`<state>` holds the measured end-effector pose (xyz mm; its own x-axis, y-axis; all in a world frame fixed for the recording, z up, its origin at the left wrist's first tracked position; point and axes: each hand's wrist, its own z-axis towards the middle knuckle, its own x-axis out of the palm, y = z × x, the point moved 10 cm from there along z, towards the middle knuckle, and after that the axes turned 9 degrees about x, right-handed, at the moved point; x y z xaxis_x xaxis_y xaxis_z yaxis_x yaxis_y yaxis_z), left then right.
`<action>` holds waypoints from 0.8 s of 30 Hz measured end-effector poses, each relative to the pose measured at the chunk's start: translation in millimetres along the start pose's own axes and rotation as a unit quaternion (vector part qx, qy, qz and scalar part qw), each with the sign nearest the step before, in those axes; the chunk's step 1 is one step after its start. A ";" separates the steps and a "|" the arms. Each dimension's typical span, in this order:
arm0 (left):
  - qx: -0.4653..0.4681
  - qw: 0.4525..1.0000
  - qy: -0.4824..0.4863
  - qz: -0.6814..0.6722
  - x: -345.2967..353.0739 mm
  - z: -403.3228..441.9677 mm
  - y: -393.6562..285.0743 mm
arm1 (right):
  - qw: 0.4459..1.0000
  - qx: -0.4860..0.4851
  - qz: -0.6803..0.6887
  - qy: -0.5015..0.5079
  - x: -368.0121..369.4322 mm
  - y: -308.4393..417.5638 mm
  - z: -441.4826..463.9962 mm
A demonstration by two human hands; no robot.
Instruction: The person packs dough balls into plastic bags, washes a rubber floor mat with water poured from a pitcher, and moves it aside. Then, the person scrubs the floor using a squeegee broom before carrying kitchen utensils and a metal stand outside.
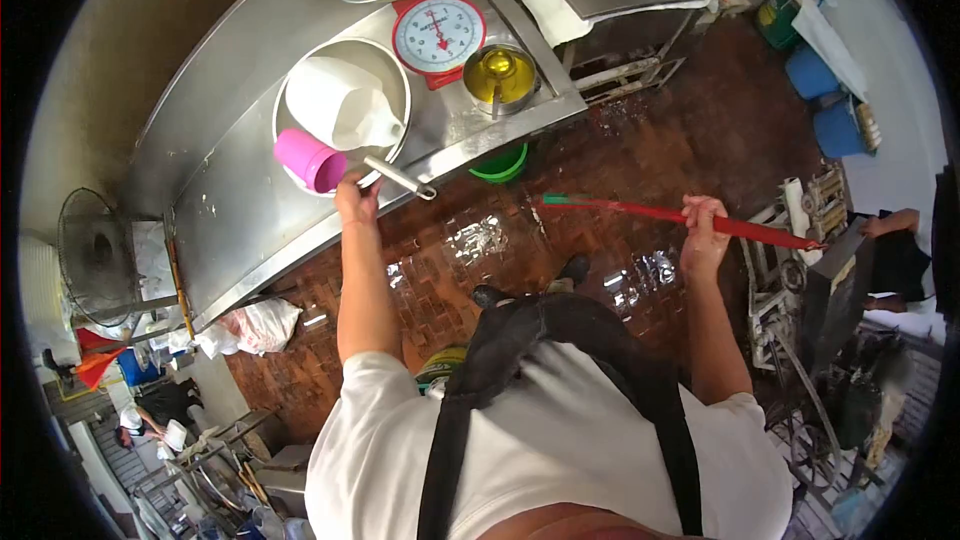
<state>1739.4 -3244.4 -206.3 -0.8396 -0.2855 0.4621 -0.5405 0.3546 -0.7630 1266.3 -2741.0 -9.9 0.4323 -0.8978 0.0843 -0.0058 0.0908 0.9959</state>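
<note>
My left hand [357, 198] is at the rim of a large metal bowl [404, 90] on the steel counter, with its fingers closed at the edge. In the bowl lie a white plastic jug [325, 105], a pink cup [310, 160] and a utensil with a pale handle [400, 178] that sticks out over the rim. My right hand [704, 235] is wrapped round a long red stick [745, 229] with a green end, held out over the floor.
A red dial scale [438, 35] and a pot of yellow liquid [500, 78] stand on the counter [240, 180]. Under its edge is a green basin [500, 164]. A metal rack [785, 285] and a person [900, 260] are at the right; another person [135, 420] is lower left.
</note>
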 end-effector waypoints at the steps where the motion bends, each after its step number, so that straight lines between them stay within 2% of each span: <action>1: 0.010 0.998 0.017 0.055 13.2 -43.8 -14.4 | 1.000 -0.009 -0.015 -0.009 -23.8 6.4 12.1; 3: 0.024 0.992 0.024 0.120 19.8 -119.9 -32.8 | 0.999 0.004 -0.017 -0.036 -50.3 10.6 29.1; 6: 0.017 0.988 0.000 0.157 35.5 -199.9 -16.8 | 0.995 0.029 0.000 -0.092 -96.6 4.4 55.4; 8: -0.053 0.995 0.002 0.088 64.9 -245.0 15.7 | 0.989 0.054 0.042 -0.133 -140.0 -15.4 73.8; 10: -0.083 0.987 0.067 0.118 89.4 -260.4 46.2 | 0.982 0.033 0.034 -0.182 -170.3 -5.4 84.5; 11: -0.125 0.982 0.106 0.090 87.2 -242.7 74.5 | 0.979 0.032 0.047 -0.197 -186.4 -6.2 92.1; 14: -0.109 0.976 0.107 0.156 172.4 -290.2 102.4 | 0.977 0.030 -0.001 -0.210 -222.9 2.7 111.1; 16: -0.149 0.959 0.175 0.166 213.0 -287.7 137.5 | 0.969 0.033 -0.010 -0.244 -246.1 8.3 122.2; 18: -0.180 0.951 0.197 0.157 262.6 -311.8 162.8 | 0.962 0.025 -0.011 -0.272 -271.2 9.7 135.8; 21: -0.156 0.933 0.256 0.200 315.7 -305.9 201.7 | 0.954 -0.007 0.014 -0.298 -295.5 20.6 156.9; 24: -0.177 0.910 0.303 0.222 376.4 -313.8 240.7 | 0.947 -0.015 0.019 -0.322 -316.9 30.1 188.0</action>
<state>1276.3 -2987.1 -74.1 -0.7975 0.4604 0.3899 -0.0348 0.6101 -0.7916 959.6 -2534.8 -0.2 -0.2064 -0.9695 0.1322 0.0191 0.1311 0.9912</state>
